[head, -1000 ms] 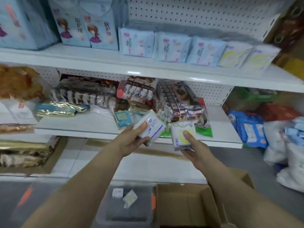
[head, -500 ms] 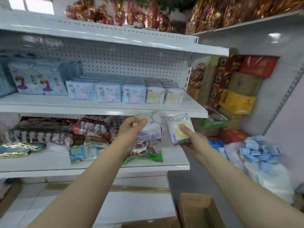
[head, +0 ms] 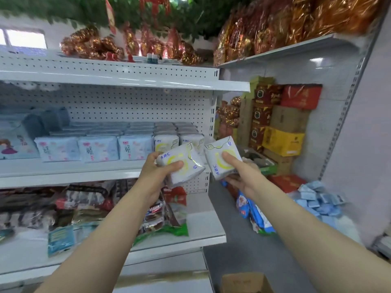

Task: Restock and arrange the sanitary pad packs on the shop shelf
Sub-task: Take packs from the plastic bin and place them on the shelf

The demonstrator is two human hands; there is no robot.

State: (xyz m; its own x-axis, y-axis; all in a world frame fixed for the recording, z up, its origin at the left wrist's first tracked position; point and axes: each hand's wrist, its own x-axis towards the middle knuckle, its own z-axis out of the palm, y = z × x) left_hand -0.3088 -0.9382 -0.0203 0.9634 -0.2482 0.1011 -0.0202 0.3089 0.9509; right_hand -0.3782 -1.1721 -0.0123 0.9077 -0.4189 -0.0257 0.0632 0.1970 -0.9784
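- Left grip [head: 157, 173]: centre of the frame, clasped around the left pack [head: 188, 157], thumb across its front and fingers behind.
- Left pack: white wrapper with a yellow ring and blue "ABC" print; held tilted in the air before the right end of the middle shelf [head: 84, 172], not resting on it.
- Right grip [head: 243, 176]: just right of centre, clasped around the right pack [head: 213, 157], thumb pressed on the yellow ring and fingers beneath.
- Right pack: same print; tilted, held just beside the left pack; whether the two touched could not be told.
- White-and-yellow packs [head: 166, 141]: stood upright in rows at the right end of the middle shelf, directly behind the held pair.
- Blue-and-pink packs [head: 97, 149]: stood in a row to the left of those on the same shelf.
- Snack bags [head: 105, 204]: lay crowded on the lower shelf [head: 203, 237], lower left.
- Cartons [head: 281, 140]: stacked at right of centre, red, brown and yellow.
- Pale blue packets [head: 319, 199]: heaped at right.
- Cardboard box [head: 245, 282]: bottom edge.
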